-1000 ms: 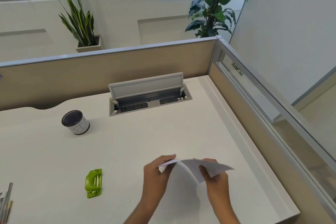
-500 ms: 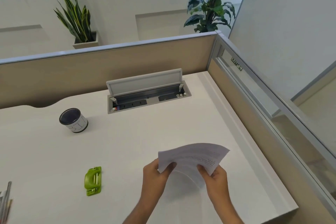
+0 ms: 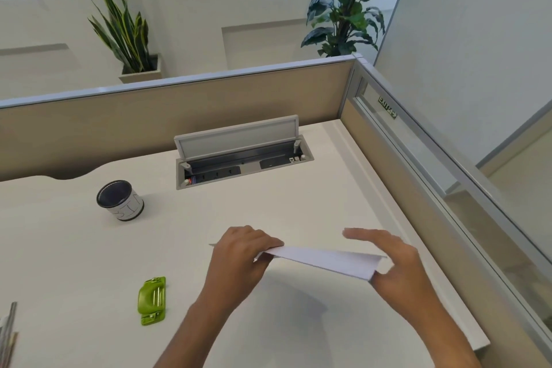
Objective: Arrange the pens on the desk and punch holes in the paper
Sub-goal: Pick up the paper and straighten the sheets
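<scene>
A folded white paper (image 3: 325,261) hangs flat above the white desk (image 3: 298,206), held between both hands. My left hand (image 3: 239,257) grips its left end with curled fingers on top. My right hand (image 3: 397,266) pinches the right end, thumb beneath and fingers stretched over it. A green hole punch (image 3: 151,301) lies on the desk to the left of my left forearm. An empty dark mesh pen cup (image 3: 121,199) with a white band stands further back on the left. Several pens (image 3: 7,334) show at the bottom left edge, mostly cut off.
An open cable box (image 3: 243,163) with a raised grey lid is set into the desk behind the paper. Beige partition walls (image 3: 179,116) close the desk at the back and the right. Potted plants stand beyond the partition.
The paper, held up and curved before, has come down and now lies flat and folded between the hands. The hands have spread apart to its two ends.
</scene>
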`<state>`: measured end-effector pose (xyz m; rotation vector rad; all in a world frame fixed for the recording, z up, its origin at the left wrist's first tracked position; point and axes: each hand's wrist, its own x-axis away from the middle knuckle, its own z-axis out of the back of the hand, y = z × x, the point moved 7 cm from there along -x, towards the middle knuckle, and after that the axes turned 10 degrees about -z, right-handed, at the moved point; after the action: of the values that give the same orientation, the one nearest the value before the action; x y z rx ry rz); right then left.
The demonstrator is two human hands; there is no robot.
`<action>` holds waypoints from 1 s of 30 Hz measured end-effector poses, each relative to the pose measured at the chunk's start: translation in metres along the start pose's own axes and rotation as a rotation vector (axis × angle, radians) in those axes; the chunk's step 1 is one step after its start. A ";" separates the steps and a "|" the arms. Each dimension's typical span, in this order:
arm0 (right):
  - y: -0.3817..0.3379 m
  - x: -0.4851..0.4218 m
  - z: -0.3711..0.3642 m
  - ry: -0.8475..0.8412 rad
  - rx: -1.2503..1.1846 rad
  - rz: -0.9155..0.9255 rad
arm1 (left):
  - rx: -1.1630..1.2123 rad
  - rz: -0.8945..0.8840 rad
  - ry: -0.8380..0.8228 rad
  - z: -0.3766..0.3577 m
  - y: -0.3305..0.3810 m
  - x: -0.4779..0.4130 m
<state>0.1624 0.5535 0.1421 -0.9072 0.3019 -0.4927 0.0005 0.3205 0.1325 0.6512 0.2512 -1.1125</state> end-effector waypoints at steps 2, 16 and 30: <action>0.005 -0.004 -0.011 -0.051 -0.016 -0.020 | -0.025 -0.064 -0.035 -0.001 0.009 -0.009; 0.084 0.009 -0.026 0.104 -0.602 -0.448 | 0.784 0.715 0.151 -0.025 -0.082 0.053; 0.152 0.041 -0.093 0.047 -0.484 -0.631 | 0.582 0.929 0.091 -0.092 -0.069 0.112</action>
<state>0.1981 0.5478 -0.0369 -1.4734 0.1726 -1.0513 0.0001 0.2719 -0.0207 1.1754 -0.3044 -0.2358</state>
